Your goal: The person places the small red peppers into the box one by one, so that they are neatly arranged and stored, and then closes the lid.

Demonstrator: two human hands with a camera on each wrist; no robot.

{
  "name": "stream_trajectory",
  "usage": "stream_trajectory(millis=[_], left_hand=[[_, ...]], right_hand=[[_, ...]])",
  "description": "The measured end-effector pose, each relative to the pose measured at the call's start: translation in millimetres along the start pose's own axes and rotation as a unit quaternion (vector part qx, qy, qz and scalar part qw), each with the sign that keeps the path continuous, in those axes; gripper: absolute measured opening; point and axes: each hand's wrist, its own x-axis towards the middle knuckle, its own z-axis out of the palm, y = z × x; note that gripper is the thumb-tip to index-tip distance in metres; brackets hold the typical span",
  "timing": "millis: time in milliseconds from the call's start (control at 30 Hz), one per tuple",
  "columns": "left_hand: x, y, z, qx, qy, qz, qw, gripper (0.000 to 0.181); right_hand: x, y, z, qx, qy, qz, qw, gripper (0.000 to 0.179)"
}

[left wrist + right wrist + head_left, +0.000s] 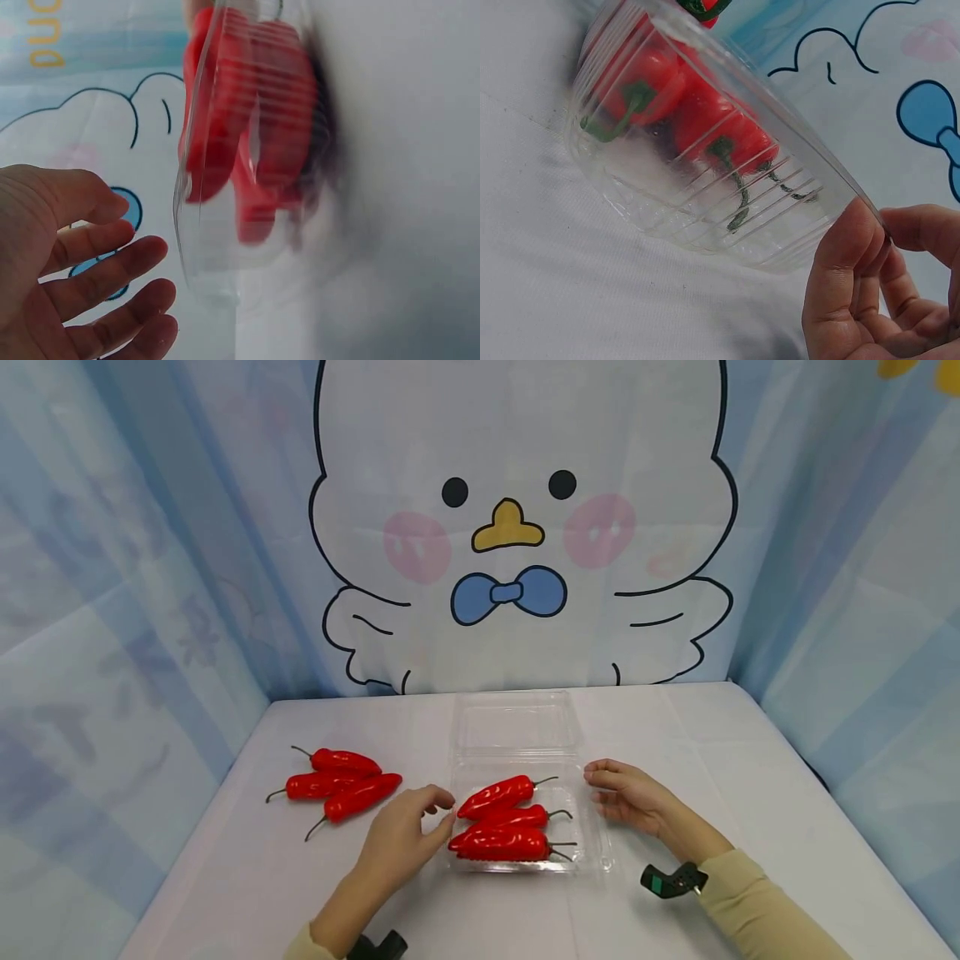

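A clear plastic clamshell box [591,847] lies with its lid [517,724] folded back towards the curtain. Several red chili peppers [504,843] rest inside it, their stems pointing right. My right hand [633,797] is at the box's right side; in the right wrist view its thumb and fingers pinch the box's rim [838,174]. On the opposite side, my left hand [408,835] is held near the box with fingers loosely bent and nothing in them. The left wrist view shows those fingers [142,259] apart from the box wall.
Three more red chili peppers [365,797] lie together on the white tabletop [225,877], left of my left hand. A printed curtain [517,643] hangs behind the table's back edge and along both sides.
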Motion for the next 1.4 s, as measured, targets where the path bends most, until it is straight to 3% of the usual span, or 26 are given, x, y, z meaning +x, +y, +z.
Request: stream_trajectory(millis=[333, 667, 933, 1200, 1400], left_hand=[[-0.4, -29.5, -16.8, 0.036, 0.022, -0.052, 0.9978, 0.032], [1.0, -60.6, -23.4, 0.073, 0.054, -0.059, 0.9941, 0.041], [2.1, -93.2, -28.3, 0.114, 0.104, -0.034, 0.9875, 0.043], [-2.0, -114.5, -38.4, 0.16, 0.045, -0.097, 0.9813, 0.066], [-7.7, -123.0, -40.6, 0.162, 0.038, -0.119, 0.9788, 0.068]], right_hand=[[0.3, -0.5, -0.2, -0.007, 0.0, -0.001, 1.0, 0.015], [-0.7, -0.8, 0.3, -0.008, -0.003, -0.002, 1.0, 0.018], [0.4, 0.1, -0.1, -0.009, -0.005, -0.005, 0.9999, 0.023], [0.9, -0.7, 0.0, -0.006, -0.004, -0.004, 1.0, 0.021], [1.6, -0.7, -0.1, -0.009, -0.003, -0.003, 1.0, 0.021]])
